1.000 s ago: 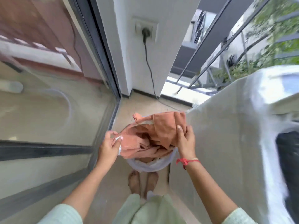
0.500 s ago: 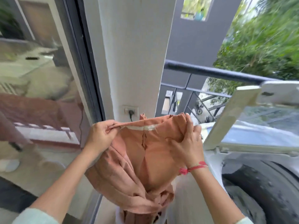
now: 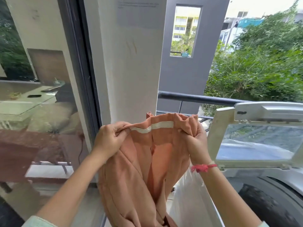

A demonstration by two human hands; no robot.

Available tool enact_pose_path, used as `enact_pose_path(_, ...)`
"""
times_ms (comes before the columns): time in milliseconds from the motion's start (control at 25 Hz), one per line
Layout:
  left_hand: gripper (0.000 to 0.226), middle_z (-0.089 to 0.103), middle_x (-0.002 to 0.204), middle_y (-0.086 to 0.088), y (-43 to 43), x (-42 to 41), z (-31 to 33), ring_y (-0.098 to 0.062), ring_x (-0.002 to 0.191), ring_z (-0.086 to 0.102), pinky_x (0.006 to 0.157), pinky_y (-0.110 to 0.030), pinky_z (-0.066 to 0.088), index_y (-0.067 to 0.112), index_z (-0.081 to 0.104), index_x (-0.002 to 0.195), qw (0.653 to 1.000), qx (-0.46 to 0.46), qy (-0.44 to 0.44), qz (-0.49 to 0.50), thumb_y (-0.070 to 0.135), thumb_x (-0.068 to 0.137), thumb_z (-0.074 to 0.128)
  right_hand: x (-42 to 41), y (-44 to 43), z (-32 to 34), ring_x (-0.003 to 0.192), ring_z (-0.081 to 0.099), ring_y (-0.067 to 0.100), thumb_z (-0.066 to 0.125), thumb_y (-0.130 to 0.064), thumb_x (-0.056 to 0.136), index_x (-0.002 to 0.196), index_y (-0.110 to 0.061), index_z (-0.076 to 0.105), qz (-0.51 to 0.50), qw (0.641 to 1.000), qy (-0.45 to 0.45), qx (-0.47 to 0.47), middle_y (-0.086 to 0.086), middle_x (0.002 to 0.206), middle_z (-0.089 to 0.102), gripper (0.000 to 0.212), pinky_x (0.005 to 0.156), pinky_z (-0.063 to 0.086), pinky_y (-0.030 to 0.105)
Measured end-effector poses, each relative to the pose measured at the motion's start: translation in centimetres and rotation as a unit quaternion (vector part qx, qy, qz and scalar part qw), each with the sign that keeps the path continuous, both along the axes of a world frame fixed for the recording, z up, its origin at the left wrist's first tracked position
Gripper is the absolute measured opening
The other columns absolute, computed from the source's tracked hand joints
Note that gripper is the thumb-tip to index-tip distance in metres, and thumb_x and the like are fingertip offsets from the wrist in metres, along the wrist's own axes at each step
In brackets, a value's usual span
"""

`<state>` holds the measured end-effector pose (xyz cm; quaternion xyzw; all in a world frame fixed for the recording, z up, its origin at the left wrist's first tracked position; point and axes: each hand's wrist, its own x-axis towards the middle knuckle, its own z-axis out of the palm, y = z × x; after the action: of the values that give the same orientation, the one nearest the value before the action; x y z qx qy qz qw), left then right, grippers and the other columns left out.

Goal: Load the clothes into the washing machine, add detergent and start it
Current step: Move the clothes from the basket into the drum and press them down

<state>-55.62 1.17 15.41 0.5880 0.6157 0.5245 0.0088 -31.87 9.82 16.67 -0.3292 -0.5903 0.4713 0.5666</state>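
Up from the white tub where it was lying bunched a second ago, the salmon-orange cloth garment with a white strip along its top edge is now hanging in the lower centre of the frame, stretched between both hands. The left hand is pinching the left end of that edge with curled fingers. The right hand, wearing a red thread bracelet at the wrist, is gripping the bunched right end. At lower right the grey top-loading washing machine is standing with its glass-paned lid raised, its dark drum showing beside the right forearm. Behind the garment a white pillar is rising to the top edge
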Motion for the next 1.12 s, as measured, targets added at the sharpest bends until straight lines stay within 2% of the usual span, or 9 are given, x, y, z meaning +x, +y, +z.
enact_pose_path(160, 0.018, 0.073, 0.092, 0.016, -0.5, 2.0, 0.0, -0.003, 0.091, 0.067, 0.08, -0.036, 0.055, 0.027, 0.074, 0.096, 0.996, 0.017, -0.007, -0.085, 0.014, 0.089, 0.064, -1.1, -0.8, 0.1, 0.077, 0.06, 0.006, 0.086, -0.004, 0.051, 0.091, -0.017, 0.053, 0.151, 0.982, -0.109, 0.0, -0.004, 0.081, 0.059, 0.054, 0.067, 0.051, 0.02)
enact_pose_path(280, 0.017, 0.072, 0.095, 0.018, -0.8, 2.9, -0.4, -0.001, 0.094, 0.067, 0.081, -0.035, 0.055, 0.029, 0.074, 0.096, 0.994, 0.035, 0.001, -0.105, 0.02, 0.086, 0.064, -2.6, -1.1, -0.5, 0.087, 0.063, 0.005, 0.09, -0.009, 0.047, 0.112, -0.022, 0.056, 0.18, 0.973, -0.141, -0.01, -0.004, 0.092, 0.064, 0.074, 0.077, 0.053, 0.022)
enact_pose_path(400, 0.021, 0.071, 0.098, 0.021, -1.3, 2.9, -1.0, 0.002, 0.095, 0.066, 0.08, -0.033, 0.056, 0.034, 0.07, 0.101, 0.992, 0.042, 0.026, -0.115, 0.033, 0.082, 0.061, -3.5, -1.5, -0.6, 0.081, 0.064, 0.006, 0.086, -0.001, 0.059, 0.103, -0.007, 0.066, 0.253, 0.951, -0.175, 0.006, -0.003, 0.084, 0.068, 0.048, 0.075, 0.052, 0.02)
enact_pose_path(520, 0.025, 0.072, 0.091, 0.02, -1.6, 2.8, -1.3, 0.003, 0.089, 0.067, 0.075, -0.032, 0.057, 0.034, 0.067, 0.104, 0.994, 0.044, 0.021, -0.099, 0.042, 0.08, 0.063, -4.5, -2.3, -1.6, 0.084, 0.061, 0.012, 0.085, -0.008, 0.061, 0.086, -0.012, 0.072, 0.187, 0.962, -0.186, 0.062, 0.01, 0.086, 0.065, 0.029, 0.079, 0.049, 0.024)
enact_pose_path(680, 0.042, 0.048, 0.05, 0.015, -2.1, 1.9, -0.8, 0.003, 0.051, 0.052, 0.053, -0.005, 0.037, 0.033, 0.062, 0.097, 0.993, 0.07, 0.083, 0.048, 0.059, 0.066, 0.073, -5.8, -3.1, -2.8, 0.075, 0.061, 0.008, 0.071, 0.006, 0.071, 0.079, -0.007, 0.067, 0.119, 0.986, -0.092, 0.064, -0.004, 0.077, 0.064, 0.016, 0.073, 0.049, 0.028)
enact_pose_path(800, 0.035, 0.053, 0.057, 0.013, -2.0, 0.6, -1.6, -0.002, 0.053, 0.05, 0.052, -0.011, 0.036, 0.038, 0.065, 0.087, 0.992, -0.118, 0.029, -0.037, 0.05, 0.059, 0.082, -5.5, -2.9, -1.8, 0.073, 0.063, 0.007, 0.067, 0.011, 0.075, 0.077, 0.0, 0.061, 0.089, 0.995, -0.035, 0.038, -0.007, 0.071, 0.065, 0.013, 0.07, 0.052, 0.026)
enact_pose_path(920, 0.032, 0.064, 0.079, 0.014, -1.6, -0.5, -6.5, -0.007, 0.074, 0.062, 0.069, -0.028, 0.052, 0.029, 0.065, 0.078, 0.935, -0.346, -0.004, -0.079, 0.055, 0.063, 0.079, -3.8, -1.7, -0.1, 0.075, 0.059, 0.017, 0.069, 0.007, 0.075, 0.071, -0.014, 0.052, 0.039, 0.999, 0.037, 0.001, 0.001, 0.072, 0.056, 0.027, 0.07, 0.051, 0.032)
enact_pose_path(1000, 0.056, 0.065, 0.078, 0.004, -1.9, -0.7, -9.0, -0.022, 0.073, 0.064, 0.071, -0.038, 0.051, 0.015, 0.066, 0.082, 0.942, -0.304, -0.102, -0.1, 0.068, 0.065, 0.071, -1.8, -0.3, 1.1, 0.074, 0.054, 0.016, 0.068, 0.005, 0.073, 0.085, -0.016, 0.054, 0.005, 0.997, 0.078, 0.001, -0.004, 0.072, 0.053, 0.028, 0.067, 0.05, 0.033)
enact_pose_path(1120, 0.054, 0.047, 0.045, 0.01, -1.4, 0.2, -7.1, -0.008, 0.041, 0.041, 0.045, -0.019, 0.032, 0.024, 0.072, 0.076, 0.974, -0.075, -0.208, -0.056, 0.076, 0.066, 0.061, 1.5, 0.6, 2.3, 0.075, 0.058, 0.009, 0.07, -0.001, 0.074, 0.102, -0.019, 0.066, -0.01, 0.998, 0.067, 0.008, -0.005, 0.08, 0.059, 0.033, 0.068, 0.052, 0.024)
